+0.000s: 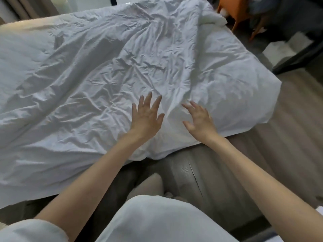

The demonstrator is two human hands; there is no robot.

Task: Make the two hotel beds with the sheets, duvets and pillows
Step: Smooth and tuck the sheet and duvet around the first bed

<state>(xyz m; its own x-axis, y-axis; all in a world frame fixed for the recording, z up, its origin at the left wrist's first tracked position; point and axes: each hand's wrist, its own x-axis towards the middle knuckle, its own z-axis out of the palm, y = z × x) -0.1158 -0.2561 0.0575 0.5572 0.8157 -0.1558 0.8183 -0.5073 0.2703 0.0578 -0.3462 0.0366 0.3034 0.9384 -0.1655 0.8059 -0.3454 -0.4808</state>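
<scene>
Head view: a wrinkled white cotton duvet lies spread across the top of a bed hidden under it and fills the upper and left parts of the picture. Its near edge hangs down toward the grey-brown wooden plank floor, and its right corner bulges out rounded above the boards. Creases run all over the cloth, and a thicker bunch sits at the far right end.

Both bare hands reach forward over the near right part of the duvet, palms down. The left hand has its fingers straight and fanned wide. The right hand, just beside it, also has its fingers spread, slightly bent, over a raised fold of cloth. Neither hand pinches or grips anything; whether the palms press the fabric or float just above it cannot be told.

An orange wooden chair stands on the floor beyond the far right corner. The person's white garment fills the bottom of the picture.
</scene>
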